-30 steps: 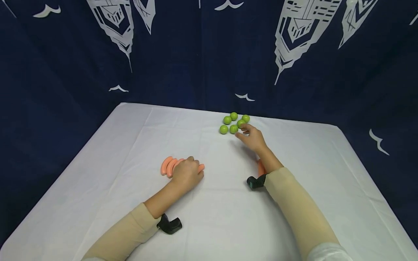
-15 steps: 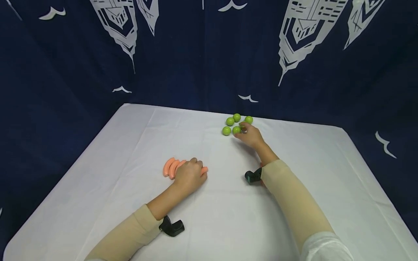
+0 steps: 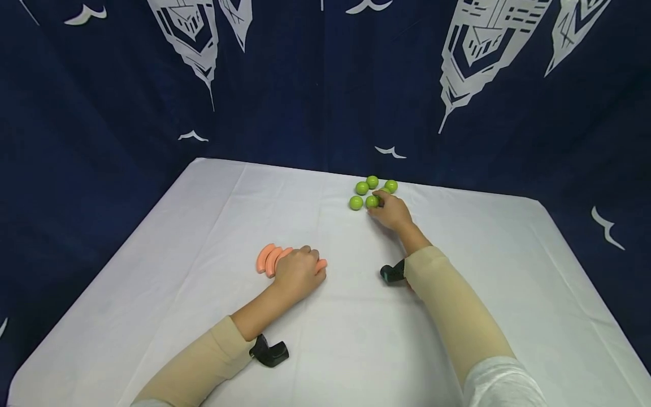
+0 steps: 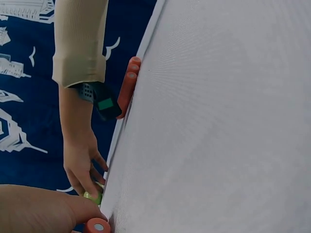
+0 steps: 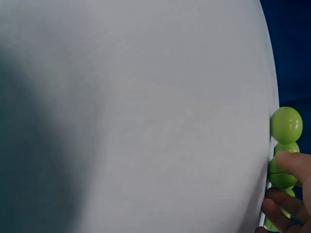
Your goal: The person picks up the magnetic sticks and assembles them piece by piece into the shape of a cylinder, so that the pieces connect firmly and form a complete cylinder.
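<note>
My left hand [image 3: 297, 272] is curled over a row of orange curved sticks [image 3: 261, 259], one end of which pokes out past its fingers. In the left wrist view, the flat end of an orange stick [image 4: 98, 226] with a pale round dot shows beside the thumb. Farther back, my right hand [image 3: 391, 213] has its thumb and fingers around a glossy green ball [image 3: 372, 201]. The right wrist view shows the thumb against that green ball [image 5: 282, 174], with other fingers below it. Several more green balls [image 3: 361, 188] lie close by.
More orange sticks [image 4: 128, 90] lie beneath the right forearm, mostly covered in the head view. Black wrist cameras [image 3: 269, 351] jut from both sleeves. A white cloth covers the table [image 3: 346, 339]; a dark blue printed curtain [image 3: 285, 102] hangs behind its far edge.
My right hand's fingers have closed in around the near green ball. The left hand stays on the orange sticks. The whole head view has shifted slightly.
</note>
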A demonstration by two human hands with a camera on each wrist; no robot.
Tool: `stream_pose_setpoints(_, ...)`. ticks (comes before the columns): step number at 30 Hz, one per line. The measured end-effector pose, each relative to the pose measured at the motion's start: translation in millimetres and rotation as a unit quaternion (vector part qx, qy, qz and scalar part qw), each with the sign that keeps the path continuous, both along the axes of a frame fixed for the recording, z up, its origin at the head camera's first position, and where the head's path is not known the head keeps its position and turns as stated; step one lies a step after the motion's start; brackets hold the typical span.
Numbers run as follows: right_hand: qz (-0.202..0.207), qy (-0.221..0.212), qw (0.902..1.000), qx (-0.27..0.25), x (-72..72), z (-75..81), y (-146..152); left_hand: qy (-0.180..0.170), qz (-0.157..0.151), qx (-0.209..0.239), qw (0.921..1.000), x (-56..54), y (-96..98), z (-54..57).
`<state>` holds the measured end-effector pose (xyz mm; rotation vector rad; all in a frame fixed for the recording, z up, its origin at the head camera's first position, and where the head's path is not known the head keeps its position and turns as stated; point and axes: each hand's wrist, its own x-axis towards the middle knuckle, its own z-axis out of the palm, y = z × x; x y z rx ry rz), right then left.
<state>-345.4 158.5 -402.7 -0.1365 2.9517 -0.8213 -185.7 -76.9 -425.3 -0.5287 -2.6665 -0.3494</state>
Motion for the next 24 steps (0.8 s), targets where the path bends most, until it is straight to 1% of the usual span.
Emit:
stream_pose_setpoints(6, -0.018, 0.038, 0.9986, 0.032, 1.6, -3.4, 1.0, 0.016, 0.001, -0.006, 0.9999, 0.2, 1.4, 0.4)
stream_pose_setpoints(9, -0.026, 0.048, 0.9983, 0.022, 3.7, -4.8, 3.2, 0.008, 0.000, -0.001, 1.0000, 0.2, 1.8, 1.1)
stream_pose_setpoints(12, -0.033, 0.058, 0.9978, -0.001, 6.5, -4.8, 5.6, 0.000, -0.001, 0.009, 1.0000, 0.4, 2.0, 1.9)
stream_pose_setpoints(15, -0.035, 0.066, 0.9969, -0.023, 9.4, -3.2, 7.7, 0.002, 0.000, 0.018, 0.9998, 0.6, 1.9, 2.5)
stream_pose_setpoints(18, -0.035, 0.062, 0.9969, -0.034, 12.5, -1.2, 9.9, 0.004, 0.000, 0.021, 0.9998, 0.7, 1.4, 3.0)
stream_pose_setpoints(24, -0.028, 0.044, 0.9971, -0.055, 21.7, 2.9, 13.6, -0.008, -0.003, 0.026, 0.9996, 1.3, -0.4, 4.2)
